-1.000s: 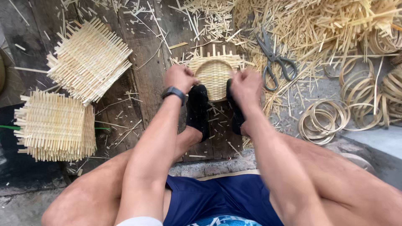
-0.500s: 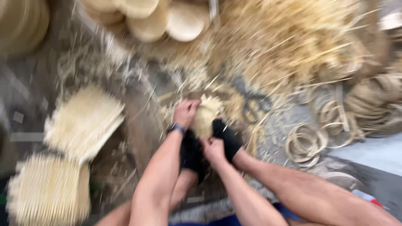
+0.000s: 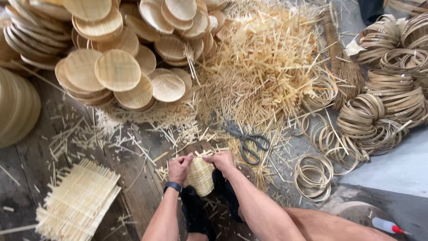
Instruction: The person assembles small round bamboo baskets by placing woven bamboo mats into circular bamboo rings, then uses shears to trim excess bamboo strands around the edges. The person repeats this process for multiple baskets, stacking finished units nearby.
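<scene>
Both hands close on the small woven bamboo basket [image 3: 200, 176], my left hand [image 3: 179, 168] on its left edge and my right hand [image 3: 221, 161] on its upper right rim, so it sits directly between them, held upright against my dark shoes [image 3: 196, 209] over the wooden floor [image 3: 133, 178]. I judge neither hand nearer; the basket's rim runs across from one to the other. Scissors [image 3: 246, 139] lie just beyond my right hand, a flat woven mat [image 3: 78, 201] well off to the left.

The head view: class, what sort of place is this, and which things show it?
Probably a bamboo-weaving workshop, worked at floor level. Stacks of finished round woven trays, a heap of cut bamboo offcuts and coils of bamboo rings surround the person, whose hands hold a small woven basket.
</scene>
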